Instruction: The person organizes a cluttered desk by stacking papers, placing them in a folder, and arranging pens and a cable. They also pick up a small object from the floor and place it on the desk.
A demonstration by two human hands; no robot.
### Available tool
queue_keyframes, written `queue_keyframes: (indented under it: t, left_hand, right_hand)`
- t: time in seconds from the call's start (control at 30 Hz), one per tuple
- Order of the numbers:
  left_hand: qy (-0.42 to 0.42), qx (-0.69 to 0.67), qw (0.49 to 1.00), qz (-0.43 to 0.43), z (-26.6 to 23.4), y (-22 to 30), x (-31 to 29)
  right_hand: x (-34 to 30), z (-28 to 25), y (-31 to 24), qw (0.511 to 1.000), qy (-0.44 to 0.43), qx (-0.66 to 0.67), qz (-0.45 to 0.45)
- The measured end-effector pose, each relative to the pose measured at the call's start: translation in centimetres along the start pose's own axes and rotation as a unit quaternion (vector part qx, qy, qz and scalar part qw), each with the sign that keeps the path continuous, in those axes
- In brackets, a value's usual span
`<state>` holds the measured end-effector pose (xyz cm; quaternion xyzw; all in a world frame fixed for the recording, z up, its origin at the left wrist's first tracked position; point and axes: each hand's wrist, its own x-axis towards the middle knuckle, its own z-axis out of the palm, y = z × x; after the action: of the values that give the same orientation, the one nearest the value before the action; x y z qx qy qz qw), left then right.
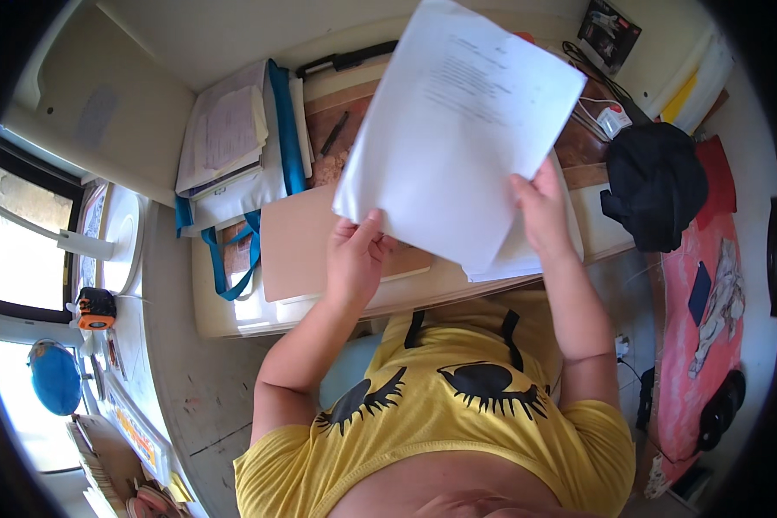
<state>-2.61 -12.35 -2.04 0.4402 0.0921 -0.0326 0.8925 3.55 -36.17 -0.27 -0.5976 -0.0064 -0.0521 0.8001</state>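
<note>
A stack of white printed sheets [445, 164] is held up over the desk, tilted, with a block of small text near its top. My left hand [359, 250] pinches its lower left corner between thumb and fingers. At the right edge my right hand [544, 207] grips the sheets, thumb on the front and its other fingers partly hidden behind. Beneath lies a brown folder [298, 242] on the desk, partly covered by the sheets. More white paper [527, 263] rests on the desk below my right hand.
A white and teal bag [287, 129] with papers on it lies at the left of the desk [224, 312]. Near it is a black pen [334, 134]. On the right are a black cloth bundle [653, 186], a white plug adapter [614, 121] and cables. A pink-covered surface [678, 345] stands farther right.
</note>
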Motion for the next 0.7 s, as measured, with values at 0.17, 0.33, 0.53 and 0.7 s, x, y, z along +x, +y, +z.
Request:
queue_keyframes:
  t: [0.17, 0.33, 0.53, 0.7]
  left_hand:
    - [-0.017, 0.215, 0.977, 0.001, 2.2, 0.0, 0.6]
    - [-0.101, 0.317, 0.940, 0.076, 3.2, -2.4, 1.8]
    - [-0.093, 0.291, 0.952, 0.010, 3.8, -2.9, 2.6]
    - [-0.161, 0.220, 0.962, -0.008, 4.3, -2.4, 3.0]
  right_hand:
    - [1.2, -4.6, -1.9, 0.995, -0.005, -0.092, -0.026]
    - [2.9, -7.5, -2.0, 0.988, -0.005, -0.156, 0.007]
    - [2.8, -8.6, -2.1, 0.992, -0.020, -0.120, 0.017]
    - [2.8, -9.0, -2.1, 0.992, -0.026, -0.120, 0.020]
